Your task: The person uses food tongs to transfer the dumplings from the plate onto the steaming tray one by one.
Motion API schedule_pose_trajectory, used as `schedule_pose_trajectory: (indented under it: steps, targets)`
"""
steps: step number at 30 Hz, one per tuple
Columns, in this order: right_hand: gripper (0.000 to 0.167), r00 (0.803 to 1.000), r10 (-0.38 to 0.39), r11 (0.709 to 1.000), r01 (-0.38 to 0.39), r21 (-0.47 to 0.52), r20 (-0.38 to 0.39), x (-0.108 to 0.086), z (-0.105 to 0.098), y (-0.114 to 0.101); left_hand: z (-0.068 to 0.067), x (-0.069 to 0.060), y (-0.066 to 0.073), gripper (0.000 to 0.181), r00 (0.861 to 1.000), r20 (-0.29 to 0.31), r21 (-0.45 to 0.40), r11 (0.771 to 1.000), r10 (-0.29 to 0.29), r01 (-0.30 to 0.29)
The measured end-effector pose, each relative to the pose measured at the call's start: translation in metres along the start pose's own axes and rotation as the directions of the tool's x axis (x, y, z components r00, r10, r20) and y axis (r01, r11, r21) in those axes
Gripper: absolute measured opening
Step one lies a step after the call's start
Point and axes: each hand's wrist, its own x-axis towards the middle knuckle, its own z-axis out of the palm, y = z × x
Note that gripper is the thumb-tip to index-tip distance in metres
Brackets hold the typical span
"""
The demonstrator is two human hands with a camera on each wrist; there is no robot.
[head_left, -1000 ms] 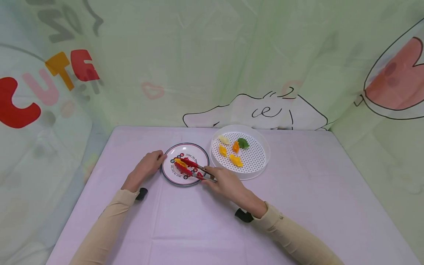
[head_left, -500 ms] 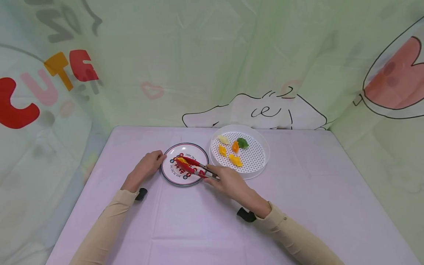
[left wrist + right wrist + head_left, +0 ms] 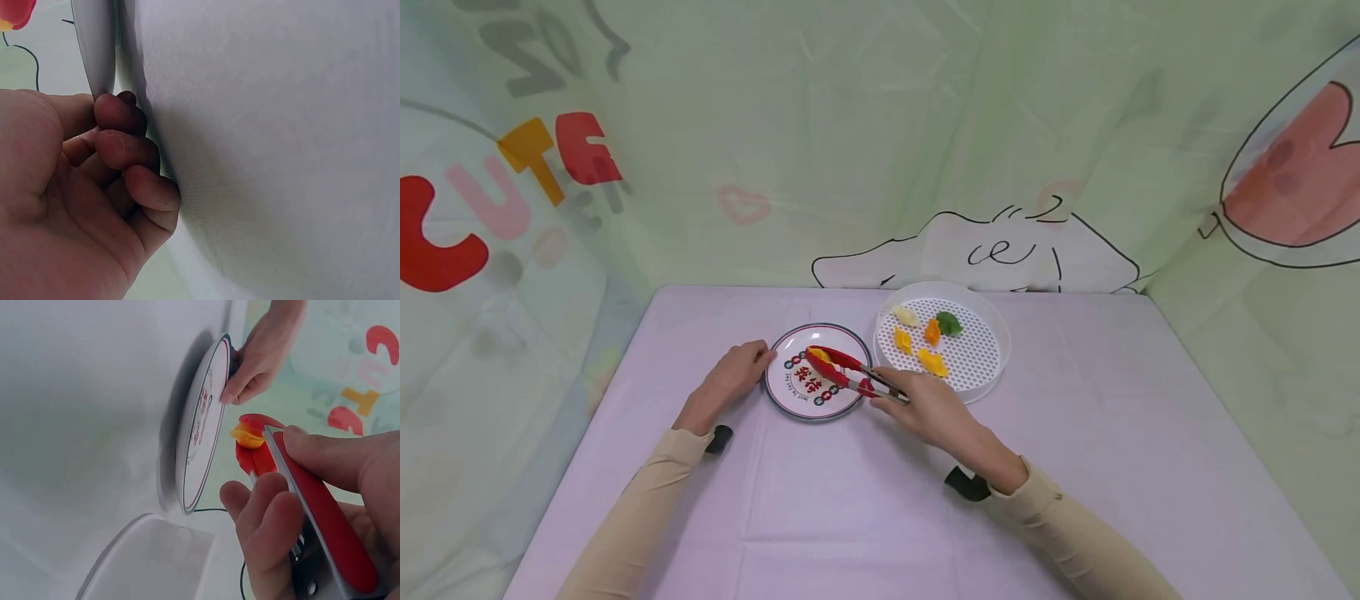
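Observation:
My right hand (image 3: 928, 408) grips a pair of red-tipped metal tongs (image 3: 319, 506). Between the tong tips is a yellow dumpling-shaped piece (image 3: 248, 435), which the right wrist view shows held up off the plate. My left hand (image 3: 735, 375) pinches the left rim of a round white plate (image 3: 790, 392), thumb on the rim and fingers curled beneath, as the left wrist view shows. Dark rings edge the plate and red characters mark its middle. Right of it stands a white perforated steamer tray (image 3: 977, 354).
Inside the tray lie a green piece (image 3: 949, 323), an orange piece (image 3: 932, 332), a pale piece (image 3: 906, 316) and two yellow pieces, one of them a larger yellow piece (image 3: 933, 362). A pale cloth covers the table (image 3: 850, 517); a printed curtain (image 3: 880, 150) hangs behind.
My right hand and the tongs have shifted right and slightly away from me, carrying the yellow dumpling-shaped piece off the plate's middle. My left hand stays on the rim.

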Motion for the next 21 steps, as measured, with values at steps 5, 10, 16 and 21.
schedule_pose_trajectory:
  steps: [5, 10, 16, 21]
  targets:
    - [0.053, 1.000, 0.012, 1.000, -0.012, -0.007, -0.003, -0.003, -0.006, 0.003, 0.000, 0.000, -0.001, 0.028, 1.000, -0.004, 0.002, 1.000, 0.004, -0.004]
    - [0.053, 0.999, 0.029, 0.999, -0.029, -0.024, -0.015, -0.005, -0.011, 0.006, 0.001, 0.000, -0.001, 0.028, 1.000, -0.012, 0.002, 1.000, 0.004, -0.004]
    - [0.054, 0.999, 0.035, 0.999, -0.036, -0.029, -0.037, -0.009, -0.017, 0.011, 0.002, 0.000, -0.001, 0.028, 1.000, -0.012, 0.002, 1.000, -0.010, 0.010]
    - [0.054, 0.998, 0.031, 0.999, -0.033, -0.036, -0.053, -0.013, -0.023, 0.015, 0.002, -0.001, -0.001, 0.029, 1.000, -0.011, 0.004, 1.000, -0.011, 0.012]
